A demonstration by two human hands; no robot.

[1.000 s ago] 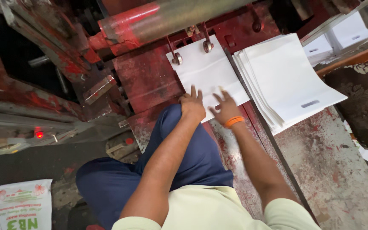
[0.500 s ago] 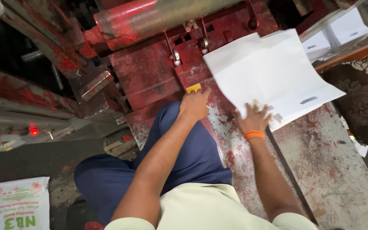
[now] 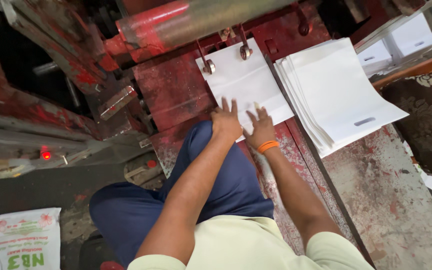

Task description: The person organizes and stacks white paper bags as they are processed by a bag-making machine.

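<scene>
Sitting at the near edge: person in pale shirt, blue trousers, both forearms stretched fwd over the lap. Printed sack (image 3: 24, 239) lies on the floor, bottom left.

Left hand (image 3: 227, 123): flat, fingers spread apart, pressing on near edge of white sheet (image 3: 243, 82). Nothing gripped. Right hand (image 3: 260, 129): just beside the left, also flat, fingers apart, resting on the same sheet's near edge; orange band (image 3: 267, 146) on wrist. No clamp on either side.

Sheet lies on the red machine bed (image 3: 176, 90), far end tucked under two small wheel clips (image 3: 209, 66), approx. centre of frame. Sheet flat, no visible folds.

Stack (image 3: 336, 92) of white bags sits just right of the sheet, edges fanned, top one showing a slot handle near its right corner. Stack rests on worn, red-stained tabletop (image 3: 386, 200).

Further back: roller (image 3: 196, 20), red ends w/ dull metal body, spans above the clips. More white bags (image 3: 411, 40) at far right, behind a rail. Red lamp (image 3: 46, 155) lit at left.
</scene>
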